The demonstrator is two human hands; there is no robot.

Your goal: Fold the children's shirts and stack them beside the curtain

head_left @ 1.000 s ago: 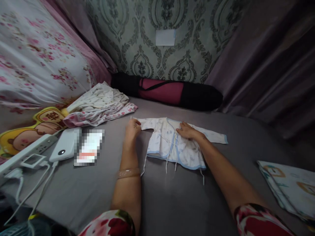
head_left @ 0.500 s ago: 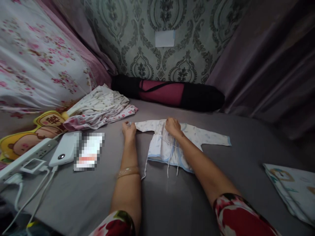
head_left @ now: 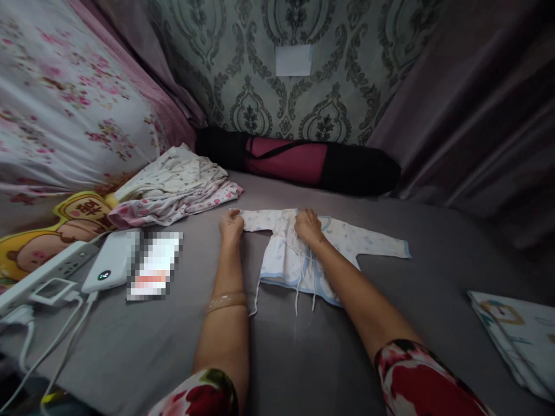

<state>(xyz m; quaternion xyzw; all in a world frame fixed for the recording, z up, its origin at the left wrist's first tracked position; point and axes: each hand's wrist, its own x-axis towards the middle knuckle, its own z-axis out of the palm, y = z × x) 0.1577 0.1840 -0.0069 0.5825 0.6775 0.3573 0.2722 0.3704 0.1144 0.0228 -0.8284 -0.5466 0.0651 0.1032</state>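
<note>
A small white baby shirt (head_left: 286, 257) with blue trim and tie strings lies spread on the grey sheet (head_left: 303, 352), sleeves out to both sides. My left hand (head_left: 231, 223) is closed on the cuff of its left sleeve. My right hand (head_left: 307, 224) rests on the collar at the shirt's top middle, fingers curled and pinching the fabric. The right sleeve (head_left: 381, 245) lies flat, stretched towards the right.
A pile of folded baby clothes (head_left: 173, 188) sits at the back left by a floral pillow (head_left: 65, 110). A power bank (head_left: 110, 263), power strip (head_left: 41, 271) and cables lie at the left. A black-and-pink roll bag (head_left: 299, 162) lines the wall. Printed cloth (head_left: 515, 329) lies at the right.
My right hand slid left from the shirt's right shoulder to the collar. My left hand stayed at the left sleeve's cuff and closed on it.
</note>
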